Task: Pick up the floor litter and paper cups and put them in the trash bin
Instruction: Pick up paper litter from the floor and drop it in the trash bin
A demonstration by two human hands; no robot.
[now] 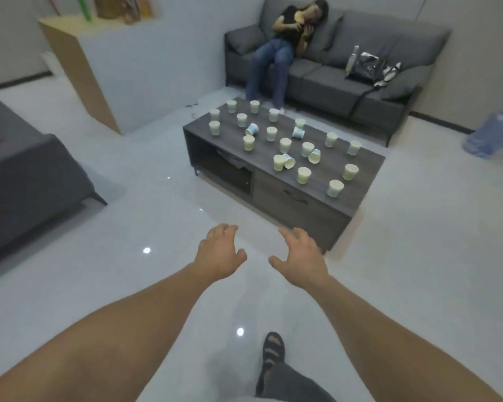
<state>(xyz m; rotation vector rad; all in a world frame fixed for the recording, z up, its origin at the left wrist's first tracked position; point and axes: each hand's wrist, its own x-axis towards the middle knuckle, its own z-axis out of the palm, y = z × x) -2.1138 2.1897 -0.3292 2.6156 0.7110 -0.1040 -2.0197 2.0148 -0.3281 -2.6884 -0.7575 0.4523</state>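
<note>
Glossy white tiled floor (70,242) open up to near side of low grey wood-grain coffee table (273,195). Tabletop crowded: pale paper cups (304,175), upright and tipped, narrow gaps between. Dark grey fabric sofa (360,82) close behind table. Grey upholstered seat (26,175) bounds left side.

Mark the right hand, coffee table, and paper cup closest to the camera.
right hand (302,258), head view, back of the hand.
coffee table (317,216), head view, drawer front.
closest paper cup (335,189), head view, side wall.
</note>
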